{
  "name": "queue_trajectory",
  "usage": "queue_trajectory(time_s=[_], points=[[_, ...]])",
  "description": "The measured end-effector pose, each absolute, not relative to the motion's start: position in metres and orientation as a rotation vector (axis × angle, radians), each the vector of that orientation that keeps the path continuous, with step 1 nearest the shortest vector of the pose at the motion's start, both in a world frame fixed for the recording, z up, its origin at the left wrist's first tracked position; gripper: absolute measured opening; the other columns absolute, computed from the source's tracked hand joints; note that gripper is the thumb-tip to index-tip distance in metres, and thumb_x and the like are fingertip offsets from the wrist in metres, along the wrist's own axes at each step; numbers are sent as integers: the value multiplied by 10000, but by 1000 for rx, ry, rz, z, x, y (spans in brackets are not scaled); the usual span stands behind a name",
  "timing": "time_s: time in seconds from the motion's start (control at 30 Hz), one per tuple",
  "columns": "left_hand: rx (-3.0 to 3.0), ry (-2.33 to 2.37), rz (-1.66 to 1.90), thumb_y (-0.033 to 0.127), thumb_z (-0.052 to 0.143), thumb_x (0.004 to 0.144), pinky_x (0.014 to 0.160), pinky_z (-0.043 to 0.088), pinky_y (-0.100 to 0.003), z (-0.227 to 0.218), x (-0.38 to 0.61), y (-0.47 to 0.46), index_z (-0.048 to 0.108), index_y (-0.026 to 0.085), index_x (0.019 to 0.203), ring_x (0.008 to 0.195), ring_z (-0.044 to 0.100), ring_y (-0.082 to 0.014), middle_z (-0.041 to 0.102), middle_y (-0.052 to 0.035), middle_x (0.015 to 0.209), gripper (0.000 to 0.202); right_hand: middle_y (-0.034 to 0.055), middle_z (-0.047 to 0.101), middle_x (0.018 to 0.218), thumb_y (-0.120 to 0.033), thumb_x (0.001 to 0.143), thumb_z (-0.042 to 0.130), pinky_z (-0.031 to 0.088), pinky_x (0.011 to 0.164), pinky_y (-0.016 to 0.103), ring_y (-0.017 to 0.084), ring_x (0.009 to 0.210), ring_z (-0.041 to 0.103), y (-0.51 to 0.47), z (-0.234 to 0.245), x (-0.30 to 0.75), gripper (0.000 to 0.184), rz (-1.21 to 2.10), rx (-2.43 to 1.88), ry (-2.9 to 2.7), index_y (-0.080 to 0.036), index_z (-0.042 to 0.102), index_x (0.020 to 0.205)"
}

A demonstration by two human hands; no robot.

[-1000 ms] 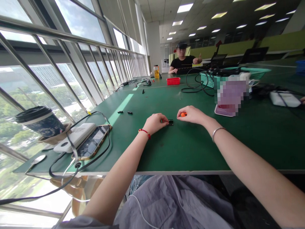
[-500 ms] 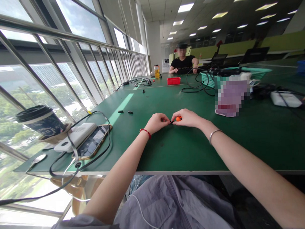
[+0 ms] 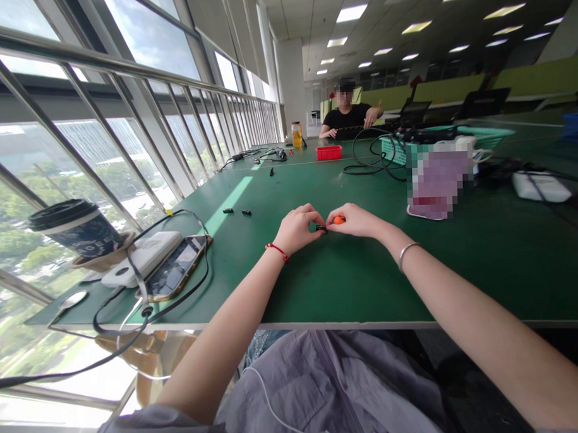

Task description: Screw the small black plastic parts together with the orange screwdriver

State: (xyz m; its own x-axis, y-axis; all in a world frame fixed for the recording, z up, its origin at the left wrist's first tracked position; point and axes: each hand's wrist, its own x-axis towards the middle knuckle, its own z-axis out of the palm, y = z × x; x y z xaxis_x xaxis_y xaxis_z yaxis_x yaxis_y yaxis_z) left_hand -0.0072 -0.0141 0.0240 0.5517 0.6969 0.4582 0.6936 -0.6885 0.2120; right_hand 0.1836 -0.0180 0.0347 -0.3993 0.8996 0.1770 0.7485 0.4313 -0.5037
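My left hand (image 3: 296, 229) is closed in a pinch on a small black part (image 3: 320, 228) just above the green table (image 3: 348, 284). My right hand (image 3: 358, 220) is closed round a small orange-handled tool (image 3: 339, 220), whose tip meets the black part. The two hands touch at the fingertips in the middle of the table. Most of the black part is hidden by my fingers.
A coffee cup (image 3: 76, 231), a white power bank (image 3: 145, 256), a phone (image 3: 177, 274) and cables lie at the left. Two small black parts (image 3: 236, 212) lie further back. A red tray (image 3: 328, 153), a teal basket (image 3: 393, 151) and a seated person (image 3: 347, 116) are beyond.
My hands, apart a second ago with the black part on the table, have come together; the black part is lifted and the orange tool is set against it.
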Motion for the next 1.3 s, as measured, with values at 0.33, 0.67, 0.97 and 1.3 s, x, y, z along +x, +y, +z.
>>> queue_trajectory(time_s=[0.33,0.67,0.97,1.3], points=[[2765,1297,875,276,663,754,798,448,-304,25,-8,-13,723,203,824,877,579,-187,635,-43,940,118,-9,598,721,-318,706,603,365,634,234,106,645,484,-17,33,187,284,528,-1291,-2199,-170,708,925],[2585,1282,1002,295,654,767,746,467,-275,21,-8,-9,736,196,842,839,584,-162,628,-44,921,149,-1,630,728,-328,729,607,360,637,238,121,675,504,-16,32,186,213,348,-1356,-2157,-209,732,855],[2409,1202,1006,278,701,711,753,479,-258,11,-11,15,743,178,812,789,586,-132,630,-28,855,148,7,661,785,-356,751,585,370,622,240,136,687,550,-15,29,184,261,199,-1499,-2156,-255,722,948],[2395,1170,919,310,703,708,772,492,-265,10,-10,17,737,172,811,796,605,-137,652,-30,842,176,5,682,829,-329,748,565,373,625,238,149,728,573,-13,27,188,246,182,-1552,-2206,-271,724,927]])
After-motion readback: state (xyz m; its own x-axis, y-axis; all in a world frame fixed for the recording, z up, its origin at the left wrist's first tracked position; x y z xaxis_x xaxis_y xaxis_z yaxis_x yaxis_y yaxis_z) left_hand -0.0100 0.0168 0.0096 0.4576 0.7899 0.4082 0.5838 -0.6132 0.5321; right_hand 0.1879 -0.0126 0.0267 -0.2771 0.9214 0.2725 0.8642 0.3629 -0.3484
